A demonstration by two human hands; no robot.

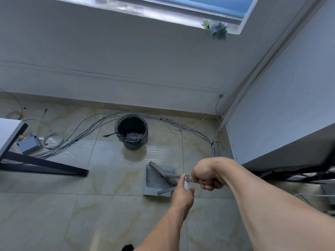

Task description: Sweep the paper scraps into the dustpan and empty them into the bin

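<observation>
A grey dustpan (157,180) rests on the tiled floor, its mouth facing the bin. A broom head (162,172) lies across the pan, brown and slanted. My right hand (206,175) is closed around the broom handle above the pan. My left hand (183,194) grips the top of the dustpan handle just below it. The two hands nearly touch. The round bin (133,132) with a black liner stands farther off near the wall, and pale paper scraps (134,136) lie inside it. I see no scraps on the floor.
Bundled grey cables (87,127) curve over the floor behind and beside the bin. A black table leg (45,164) and white tabletop (9,134) stand at left with a small grey box (30,144). Another dark desk (290,156) fills the right.
</observation>
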